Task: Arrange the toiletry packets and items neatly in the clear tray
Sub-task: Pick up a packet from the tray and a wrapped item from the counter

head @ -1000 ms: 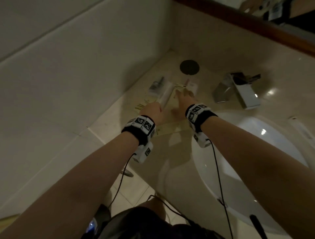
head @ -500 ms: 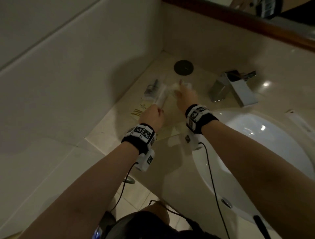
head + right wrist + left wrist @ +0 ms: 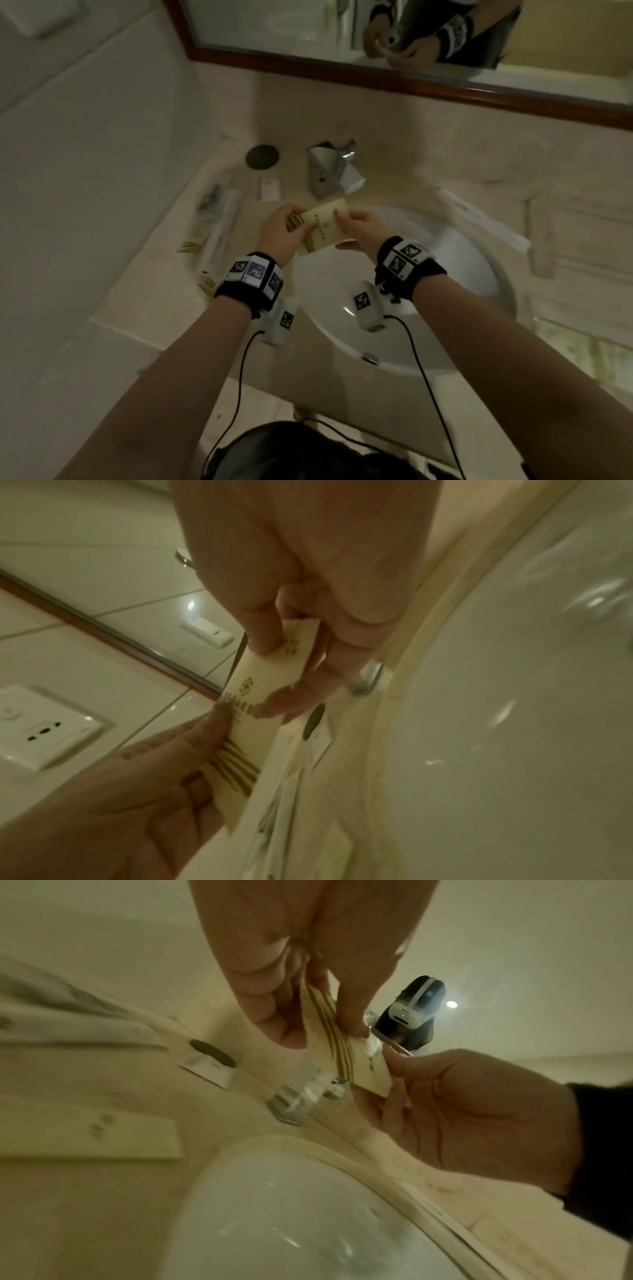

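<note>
Both hands hold one cream toiletry packet [image 3: 323, 228] with gold stripes above the sink's left rim. My left hand [image 3: 286, 229] pinches its striped end [image 3: 337, 1045]. My right hand [image 3: 359, 228] pinches the other end [image 3: 274, 664]. On the counter to the left lie a long white packet [image 3: 222, 228], a dark item in a clear wrapper [image 3: 209, 200], striped packets [image 3: 190, 245] and a small white box [image 3: 269, 186]. The clear tray's edges do not show plainly under them.
A white basin [image 3: 394, 291] fills the middle, with a chrome tap [image 3: 334, 173] behind it. A round dark disc [image 3: 262, 157] sits at the back corner. A long white packet [image 3: 479, 219] lies right of the basin. A wood-framed mirror [image 3: 376, 78] hangs above; tiled wall at left.
Both hands drew back from the items at the counter's far left and now hold a cream packet between them over the basin's edge. The view swung right and up, showing the mirror.
</note>
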The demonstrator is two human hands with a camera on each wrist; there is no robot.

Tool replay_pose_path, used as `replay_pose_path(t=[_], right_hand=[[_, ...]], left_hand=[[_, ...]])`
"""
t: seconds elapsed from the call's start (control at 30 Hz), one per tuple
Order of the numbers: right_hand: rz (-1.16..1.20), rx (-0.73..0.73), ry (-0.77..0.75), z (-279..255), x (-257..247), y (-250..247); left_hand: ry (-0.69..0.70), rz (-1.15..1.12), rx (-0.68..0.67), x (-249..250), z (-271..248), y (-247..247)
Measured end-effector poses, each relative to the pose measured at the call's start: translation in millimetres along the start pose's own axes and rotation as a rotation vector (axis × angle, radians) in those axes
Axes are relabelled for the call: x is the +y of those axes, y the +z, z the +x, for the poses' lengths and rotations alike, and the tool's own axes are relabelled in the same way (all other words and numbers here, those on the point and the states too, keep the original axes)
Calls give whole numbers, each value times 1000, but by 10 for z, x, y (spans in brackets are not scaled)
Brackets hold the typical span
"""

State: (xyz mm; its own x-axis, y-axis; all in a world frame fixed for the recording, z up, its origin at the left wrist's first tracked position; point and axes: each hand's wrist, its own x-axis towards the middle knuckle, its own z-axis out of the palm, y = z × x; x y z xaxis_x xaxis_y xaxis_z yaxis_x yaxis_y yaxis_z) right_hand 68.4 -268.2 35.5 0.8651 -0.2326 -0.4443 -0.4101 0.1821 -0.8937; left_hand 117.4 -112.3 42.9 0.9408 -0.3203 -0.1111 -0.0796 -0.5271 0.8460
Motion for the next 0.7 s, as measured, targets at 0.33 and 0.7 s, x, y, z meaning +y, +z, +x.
replay_pose_path(t=[0.33, 0.7], right_hand=[[300, 175, 230, -991, 297, -1829], [-267, 401, 23, -2008, 681, -3615]], left_hand=[[-5, -229, -35, 882, -729, 1907], [98, -187, -285, 1643, -1393, 3287]])
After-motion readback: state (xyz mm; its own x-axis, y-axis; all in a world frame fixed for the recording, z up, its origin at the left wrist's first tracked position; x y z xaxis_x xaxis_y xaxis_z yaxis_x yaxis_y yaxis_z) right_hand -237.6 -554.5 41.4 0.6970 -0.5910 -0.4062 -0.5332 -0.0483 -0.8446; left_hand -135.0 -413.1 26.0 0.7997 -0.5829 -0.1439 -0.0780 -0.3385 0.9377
